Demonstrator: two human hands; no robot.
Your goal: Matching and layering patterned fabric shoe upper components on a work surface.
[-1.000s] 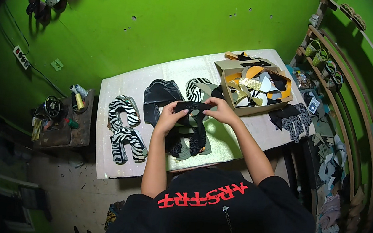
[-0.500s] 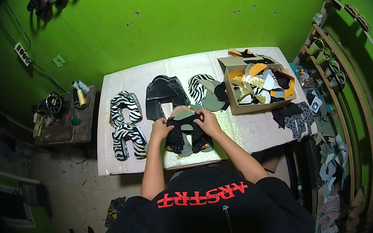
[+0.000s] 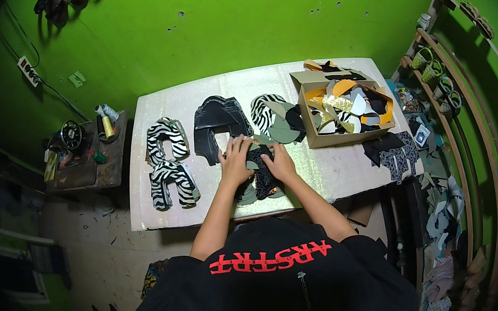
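Note:
My left hand [image 3: 237,161] lies with fingers stretched out over a pile of cut material pieces near the table's front edge. From the other side my right hand [image 3: 280,164] pinches a black patterned piece [image 3: 265,176] standing on edge between the two hands. Olive-green pieces [image 3: 248,196] lie beneath, partly covered by my hands. Just beyond my left hand is a stack of black curved cut pieces [image 3: 220,115]. Zebra-print pieces [image 3: 172,180] are laid out to the left, and more zebra and olive pieces [image 3: 282,132] lie behind my right hand.
An open cardboard box [image 3: 330,141] full of colourful scraps stands on the right of the white table [image 3: 175,101]. Dark scraps [image 3: 382,149] overhang the right edge. A sewing machine [image 3: 72,135] and thread cones [image 3: 107,124] are at the left; a wooden rack [image 3: 454,80] holds sandals.
My left hand has moved right and spread over the pile. The black piece, spread flat between both hands before, is now drawn together upright near my right hand.

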